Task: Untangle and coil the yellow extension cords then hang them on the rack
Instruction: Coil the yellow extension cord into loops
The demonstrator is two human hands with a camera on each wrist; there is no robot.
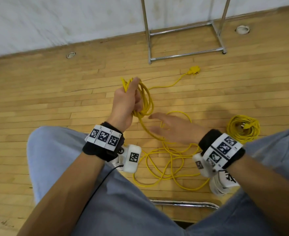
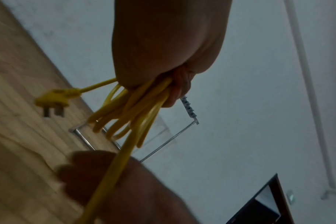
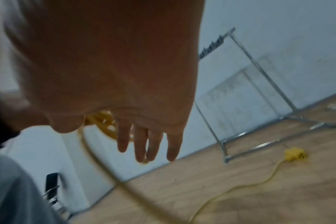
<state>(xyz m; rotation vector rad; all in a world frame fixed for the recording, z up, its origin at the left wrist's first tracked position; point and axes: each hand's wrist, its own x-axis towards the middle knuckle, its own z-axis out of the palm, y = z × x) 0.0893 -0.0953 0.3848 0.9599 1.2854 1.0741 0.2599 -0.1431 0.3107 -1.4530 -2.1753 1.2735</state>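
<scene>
My left hand (image 1: 128, 99) is raised in front of me and grips a bundle of yellow cord loops (image 1: 146, 99). In the left wrist view the loops (image 2: 134, 109) hang from the fist beside a dangling plug (image 2: 52, 100). From the bundle a strand runs down to loose, tangled cord (image 1: 165, 164) on the floor between my feet. Its yellow socket end (image 1: 194, 70) lies near the rack (image 1: 186, 43). My right hand (image 1: 167, 126) hovers just right of the strand, fingers (image 3: 150, 141) straight and holding nothing. A second, coiled cord (image 1: 243, 131) lies on the floor at the right.
The chrome rack stands against the white wall ahead, with its base on the wooden floor. Two round floor fittings (image 1: 71, 55) (image 1: 242, 29) sit near the wall. A chair's metal tube (image 1: 183, 203) runs between my knees, and a white shoe (image 1: 223, 183) is by the loose cord.
</scene>
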